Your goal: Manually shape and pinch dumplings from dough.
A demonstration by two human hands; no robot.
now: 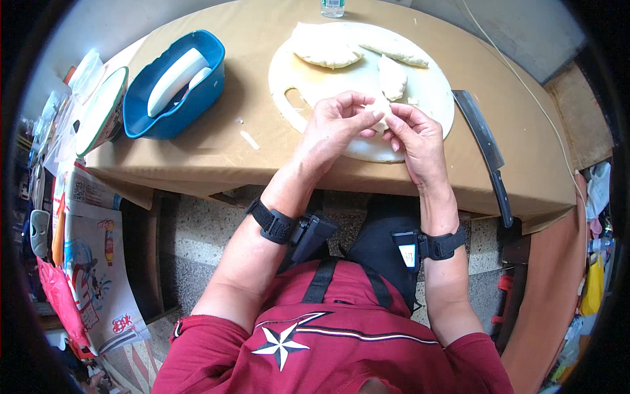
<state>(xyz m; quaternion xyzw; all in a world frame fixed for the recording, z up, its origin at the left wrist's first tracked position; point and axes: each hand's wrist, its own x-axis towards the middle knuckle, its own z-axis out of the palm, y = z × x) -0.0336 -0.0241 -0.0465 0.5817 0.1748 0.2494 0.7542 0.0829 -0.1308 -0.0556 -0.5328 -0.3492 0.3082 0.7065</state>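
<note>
Between my fingertips, above the near part of a round white cutting board (325, 83), is a small piece of pale dough (380, 114). My left hand (339, 118) pinches it from the left and my right hand (416, 133) from the right. Just beyond the fingers lies a small pale dough lump (393, 79). A large folded piece of dough (325, 47) rests at the board's far left, and a long one (396, 50) at its far right. A small crumb sits beside my right fingers.
A cleaver (480, 125) lies right of the board, its black handle over the table's near edge. At the left, a blue plastic basin (172, 123) holds a peeled white vegetable (174, 81); a green-rimmed enamel dish (106, 111) leans beside it. A bottle (332, 7) stands behind the board.
</note>
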